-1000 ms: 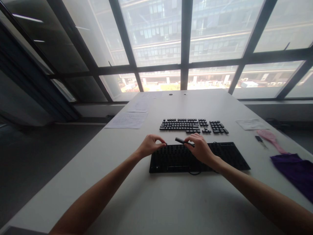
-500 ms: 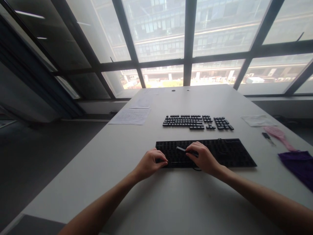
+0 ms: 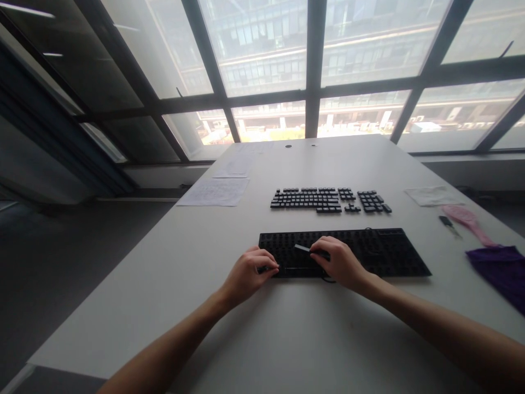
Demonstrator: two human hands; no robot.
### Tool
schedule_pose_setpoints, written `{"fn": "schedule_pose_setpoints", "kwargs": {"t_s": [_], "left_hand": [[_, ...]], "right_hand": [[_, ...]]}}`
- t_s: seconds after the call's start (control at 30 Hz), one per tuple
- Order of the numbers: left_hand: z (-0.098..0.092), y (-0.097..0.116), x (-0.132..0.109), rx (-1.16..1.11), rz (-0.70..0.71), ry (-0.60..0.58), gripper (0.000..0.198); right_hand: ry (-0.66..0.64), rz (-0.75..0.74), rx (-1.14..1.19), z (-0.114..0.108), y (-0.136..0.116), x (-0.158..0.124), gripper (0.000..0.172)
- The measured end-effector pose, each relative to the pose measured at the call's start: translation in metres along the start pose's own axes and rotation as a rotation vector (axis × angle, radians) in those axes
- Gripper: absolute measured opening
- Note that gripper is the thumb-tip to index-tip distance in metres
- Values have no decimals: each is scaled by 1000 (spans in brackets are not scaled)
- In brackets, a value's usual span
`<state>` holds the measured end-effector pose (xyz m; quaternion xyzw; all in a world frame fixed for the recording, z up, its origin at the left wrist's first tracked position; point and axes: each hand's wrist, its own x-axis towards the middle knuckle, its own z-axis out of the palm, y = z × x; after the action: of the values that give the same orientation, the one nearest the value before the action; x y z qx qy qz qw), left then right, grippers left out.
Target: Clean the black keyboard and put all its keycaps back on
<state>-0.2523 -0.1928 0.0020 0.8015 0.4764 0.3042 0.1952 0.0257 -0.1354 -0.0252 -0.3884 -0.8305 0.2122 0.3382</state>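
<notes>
A black keyboard base point(image 3: 381, 257) with its keycaps off lies on the white table point(image 3: 287, 339) in front of me. Its removed keycaps point(image 3: 326, 200) are laid out in keyboard order just behind it. My left hand point(image 3: 248, 273) is closed in a pinch at the base's front left corner, on something small and dark I cannot make out. My right hand point(image 3: 338, 261) rests on the middle of the base, fingers closed on a long black keycap point(image 3: 302, 249) that sticks out to the left.
Printed sheets point(image 3: 215, 191) lie at the back left. At the right are a white cloth point(image 3: 430, 195), a small dark tool point(image 3: 448, 223), a pink brush point(image 3: 467, 219) and a purple cloth point(image 3: 498, 271). Large windows stand behind the table.
Both hands came down from the base's far edge to its near edge; the left hand now pinches at the front left corner. The right hand still holds the long keycap.
</notes>
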Motion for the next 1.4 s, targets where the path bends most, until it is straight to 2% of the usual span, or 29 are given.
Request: {"fn": "schedule_pose_setpoints", "kwargs": {"t_s": [0.17,0.37,0.6,0.77,1.1,1.23,1.4], "left_hand": [[2,2,-3,100,87,-21,13],[3,0,-5,212,127,-50,21],[3,1,-5,291,186,-47,23],[6,1,-7,291,200,-19,23],[9,-2,-8,199,199,45,16],[14,2,-5,172,204,121,14],[25,1,-1,130,223,97,17]], "right_hand": [[-1,4,-6,0,0,0,8],[-2,11,-18,1,0,-1,9],[5,-97,-31,1,-8,-3,8],[-73,-178,-21,4,-16,-8,8],[-129,-243,-87,9,-17,-13,8],[-116,-258,-82,8,-19,-12,10],[-96,-236,-31,11,-19,-10,7]]}}
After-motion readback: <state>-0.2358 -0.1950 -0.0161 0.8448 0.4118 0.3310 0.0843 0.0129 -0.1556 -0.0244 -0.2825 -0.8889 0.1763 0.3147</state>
